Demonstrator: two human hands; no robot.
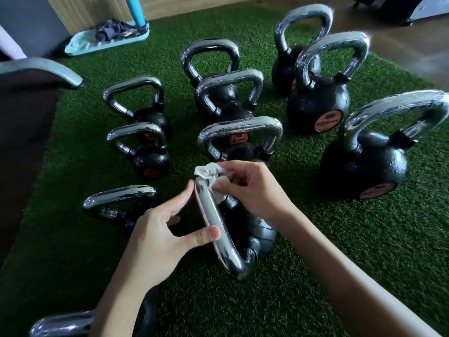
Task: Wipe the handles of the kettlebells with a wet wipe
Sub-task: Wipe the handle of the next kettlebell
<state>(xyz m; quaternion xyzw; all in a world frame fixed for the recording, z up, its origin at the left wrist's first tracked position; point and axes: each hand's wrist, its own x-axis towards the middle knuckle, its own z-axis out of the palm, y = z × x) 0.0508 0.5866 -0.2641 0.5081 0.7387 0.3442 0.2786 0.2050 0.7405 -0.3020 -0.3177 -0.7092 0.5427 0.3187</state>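
- Head view: kettlebell point(255, 232) near centre on turf point(340, 234), handle point(213, 222) turned toward camera.
- Left hand point(155, 232): thumb and fingers point(182, 199) pinching handle's bar.
- Right hand point(252, 188): fingers curled round crumpled white wipe point(208, 171), pressing it on handle's far corner.
- More kettlebells point(318, 103) in rows beyond.

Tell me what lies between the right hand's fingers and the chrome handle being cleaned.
In the head view, a crumpled white wet wipe lies between the right hand and the handle, pinched against the handle's far end.
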